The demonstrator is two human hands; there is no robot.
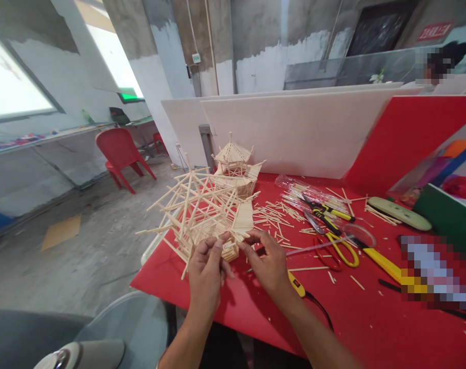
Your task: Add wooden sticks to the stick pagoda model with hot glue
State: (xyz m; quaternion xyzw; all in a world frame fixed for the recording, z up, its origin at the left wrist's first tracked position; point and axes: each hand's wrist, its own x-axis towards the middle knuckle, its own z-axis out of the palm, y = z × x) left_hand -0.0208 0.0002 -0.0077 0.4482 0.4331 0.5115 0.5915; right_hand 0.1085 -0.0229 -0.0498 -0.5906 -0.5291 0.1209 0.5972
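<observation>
A spiky open frame of thin wooden sticks (196, 207) is held up over the near left corner of the red table (356, 318). My left hand (206, 271) grips its lower edge from below, fingers curled around the sticks. From the right, my right hand (266, 259) pinches the same lower edge with thumb and fingertips. Behind the frame stands a finished stick pavilion model (236, 166) with a pointed roof.
Loose sticks (273, 215) are scattered mid-table, with clear plastic packets (307, 192), pliers (327, 210), yellow-handled scissors (338, 248) and a yellow knife (384, 264) to the right. White boards (294, 133) wall the back. A red chair (119, 151) stands on the floor to the left.
</observation>
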